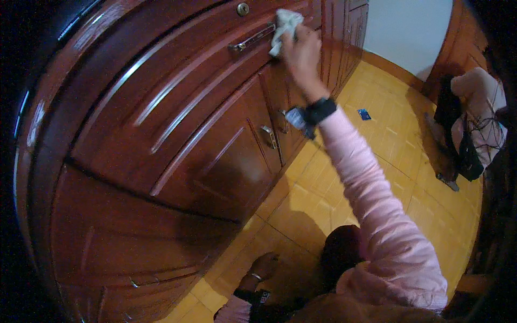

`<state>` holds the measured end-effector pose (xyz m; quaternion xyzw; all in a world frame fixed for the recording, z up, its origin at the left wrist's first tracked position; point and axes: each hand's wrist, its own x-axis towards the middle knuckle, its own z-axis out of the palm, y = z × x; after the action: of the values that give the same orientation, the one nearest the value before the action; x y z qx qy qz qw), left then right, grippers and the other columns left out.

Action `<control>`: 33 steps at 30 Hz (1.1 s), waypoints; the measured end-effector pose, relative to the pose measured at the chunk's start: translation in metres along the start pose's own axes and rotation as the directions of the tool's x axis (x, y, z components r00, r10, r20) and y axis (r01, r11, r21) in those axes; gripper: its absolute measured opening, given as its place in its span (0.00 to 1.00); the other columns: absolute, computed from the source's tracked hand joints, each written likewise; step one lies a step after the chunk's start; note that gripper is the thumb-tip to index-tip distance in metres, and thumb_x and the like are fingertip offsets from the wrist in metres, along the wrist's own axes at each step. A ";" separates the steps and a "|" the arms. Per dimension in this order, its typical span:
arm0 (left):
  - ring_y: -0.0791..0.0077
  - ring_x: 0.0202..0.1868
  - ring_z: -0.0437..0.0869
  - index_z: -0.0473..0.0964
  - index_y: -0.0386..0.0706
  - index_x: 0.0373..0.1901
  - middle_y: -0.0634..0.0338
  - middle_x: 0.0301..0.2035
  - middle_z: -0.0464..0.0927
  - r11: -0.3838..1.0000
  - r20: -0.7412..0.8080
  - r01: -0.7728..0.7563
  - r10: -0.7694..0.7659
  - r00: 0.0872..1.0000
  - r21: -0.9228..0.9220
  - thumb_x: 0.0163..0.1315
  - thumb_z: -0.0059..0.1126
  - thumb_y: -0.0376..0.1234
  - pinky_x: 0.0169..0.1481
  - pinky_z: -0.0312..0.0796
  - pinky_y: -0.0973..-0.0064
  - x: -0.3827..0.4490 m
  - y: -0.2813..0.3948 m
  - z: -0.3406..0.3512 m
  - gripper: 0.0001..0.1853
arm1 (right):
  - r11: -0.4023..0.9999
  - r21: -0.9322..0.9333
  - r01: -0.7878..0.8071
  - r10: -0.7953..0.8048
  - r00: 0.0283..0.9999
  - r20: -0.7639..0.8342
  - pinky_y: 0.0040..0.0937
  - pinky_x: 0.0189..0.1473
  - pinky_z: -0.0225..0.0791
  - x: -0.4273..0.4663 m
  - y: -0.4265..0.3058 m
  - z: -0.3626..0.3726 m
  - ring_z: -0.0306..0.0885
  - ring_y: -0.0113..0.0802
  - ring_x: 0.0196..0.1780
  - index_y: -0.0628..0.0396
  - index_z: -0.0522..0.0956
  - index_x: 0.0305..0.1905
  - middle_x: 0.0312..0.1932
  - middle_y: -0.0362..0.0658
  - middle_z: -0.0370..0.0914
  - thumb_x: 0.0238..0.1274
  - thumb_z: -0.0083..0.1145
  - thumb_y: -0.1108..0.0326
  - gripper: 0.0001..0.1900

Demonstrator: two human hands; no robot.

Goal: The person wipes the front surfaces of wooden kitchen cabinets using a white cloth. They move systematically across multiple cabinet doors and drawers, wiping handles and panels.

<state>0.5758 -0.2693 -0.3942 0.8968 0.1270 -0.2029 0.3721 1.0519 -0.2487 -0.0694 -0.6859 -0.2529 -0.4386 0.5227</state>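
My right hand (305, 54) grips a pale crumpled cloth (287, 26) against the front of a dark glossy wooden drawer (198, 60). The cloth lies at the right end of a metal drawer handle (252, 37). A keyhole lock (242, 9) sits above that handle. My right arm, in a pink sleeve, stretches up across the view, with a black band (321, 111) around its wrist. In shadow at the bottom, my left hand (263, 265) hangs in front of the lower cabinet, a bracelet at its wrist. Its fingers look bent, but their grip is too dark to make out.
Below the drawer are cabinet doors (226, 161) with a protruding metal handle (268, 136). A small blue packet (364, 114) lies on the yellow tiled floor (396, 161). At right is a bundle of pink and dark fabric (478, 117) with thin cords; a white wall (408, 32) stands behind.
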 end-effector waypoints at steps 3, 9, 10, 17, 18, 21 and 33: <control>0.57 0.50 0.79 0.73 0.40 0.53 0.51 0.48 0.79 0.999 0.093 0.043 -0.042 0.995 -0.012 0.65 0.52 0.44 0.54 0.72 0.64 0.006 0.010 -0.017 0.21 | 0.990 0.127 0.059 -0.056 0.998 -0.024 0.48 0.55 0.64 -0.068 -0.054 -0.015 0.66 0.57 0.55 0.62 0.74 0.54 0.54 0.58 0.68 0.57 0.61 0.61 0.22; 0.49 0.50 0.79 0.73 0.40 0.51 0.46 0.47 0.78 0.993 -0.020 0.092 -0.094 0.995 -0.077 0.63 0.52 0.45 0.53 0.72 0.59 0.002 0.008 -0.028 0.22 | 0.938 0.253 0.236 -0.252 0.967 0.029 0.45 0.56 0.64 -0.114 -0.136 -0.042 0.67 0.54 0.56 0.55 0.74 0.57 0.57 0.54 0.69 0.49 0.65 0.71 0.26; 0.49 0.50 0.79 0.73 0.40 0.52 0.46 0.47 0.78 0.999 -0.073 0.034 -0.036 0.997 -0.025 0.62 0.52 0.45 0.53 0.72 0.58 0.001 0.007 -0.028 0.22 | 0.916 0.299 0.267 -0.295 0.954 0.052 0.45 0.59 0.62 -0.114 -0.137 -0.045 0.67 0.53 0.58 0.52 0.74 0.59 0.60 0.51 0.69 0.48 0.64 0.73 0.28; 0.51 0.55 0.77 0.71 0.40 0.57 0.45 0.54 0.75 0.983 -0.044 0.149 -0.155 0.987 -0.106 0.62 0.53 0.46 0.58 0.70 0.59 -0.014 -0.007 -0.011 0.26 | 0.974 0.206 0.097 -0.107 0.994 0.038 0.46 0.67 0.56 -0.113 -0.122 -0.038 0.62 0.53 0.67 0.54 0.68 0.65 0.66 0.51 0.66 0.56 0.57 0.75 0.29; 0.51 0.56 0.76 0.71 0.40 0.57 0.45 0.55 0.74 0.991 -0.039 0.128 -0.129 0.991 -0.033 0.62 0.52 0.46 0.59 0.69 0.59 -0.015 -0.011 -0.006 0.26 | 0.967 0.188 0.173 -0.185 0.982 0.047 0.46 0.68 0.54 -0.117 -0.129 -0.037 0.60 0.54 0.69 0.56 0.67 0.66 0.68 0.52 0.64 0.56 0.57 0.75 0.29; 0.52 0.59 0.74 0.71 0.39 0.57 0.46 0.58 0.72 0.991 -0.054 0.064 -0.058 0.997 0.120 0.62 0.52 0.46 0.61 0.68 0.60 -0.018 -0.012 0.004 0.26 | 0.903 0.280 0.327 -0.371 0.920 0.123 0.54 0.69 0.52 -0.137 -0.170 -0.039 0.55 0.54 0.73 0.49 0.66 0.67 0.71 0.48 0.60 0.56 0.57 0.75 0.31; 0.49 0.52 0.78 0.73 0.41 0.54 0.45 0.52 0.76 0.996 -0.068 0.049 -0.044 0.997 0.074 0.63 0.52 0.45 0.57 0.71 0.58 -0.026 0.014 -0.017 0.23 | 0.943 0.301 0.146 -0.160 0.987 0.024 0.43 0.60 0.62 -0.125 -0.180 -0.046 0.64 0.54 0.62 0.48 0.77 0.56 0.61 0.55 0.68 0.51 0.58 0.79 0.25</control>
<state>0.5630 -0.2687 -0.3628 0.9133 0.1521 -0.1861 0.3288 0.8303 -0.2192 -0.0854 -0.5880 -0.3811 -0.4181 0.5782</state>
